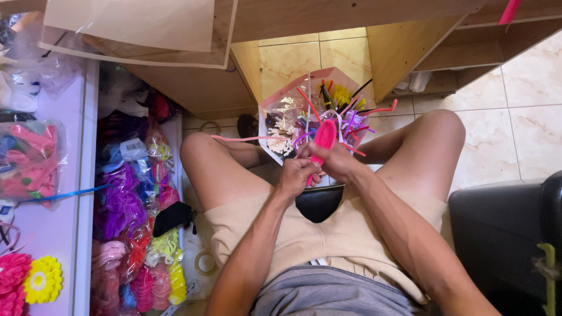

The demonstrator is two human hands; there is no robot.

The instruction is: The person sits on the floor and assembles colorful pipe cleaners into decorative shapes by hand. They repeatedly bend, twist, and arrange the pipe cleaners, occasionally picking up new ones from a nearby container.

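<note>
1. The left hand [297,175] and the right hand [335,162] meet just above the person's lap, near the middle of the view, both closed around a bright pink pipe-cleaner piece [324,138].
2. That pink piece is fuzzy and folded into a rounded, petal-like loop; its broad top rises toward 12 o'clock from the hands and its narrow lower end runs down between the fingers.
3. The left hand grips the lower stem end, fingers curled shut; the right hand pinches the piece just above, at 1 o'clock from the left hand.
4. Directly behind the hands, at 12 o'clock, a pink-rimmed box [281,99] with clear wrap holds loose pipe cleaners [345,108] in yellow, purple, black, red and white, some sticking out past its edge.
5. One long pale pink pipe cleaner [240,138] stretches toward 9 o'clock over the left thigh.
6. At 9 o'clock, a drawer [132,199] is packed with bagged fuzzy bundles in purple, pink, yellow and blue.
7. Farther at 8 o'clock, a pale tabletop [58,228] carries a yellow flower [42,281] beside a pink one that is cut off by the frame.
8. Hard to make out: the fingertips of both hands overlap, so exactly how the stem is twisted stays hidden, and the box contents are tangled under glare.
9. A black object [319,202] lies in the lap just under the hands, partly covered.
</note>
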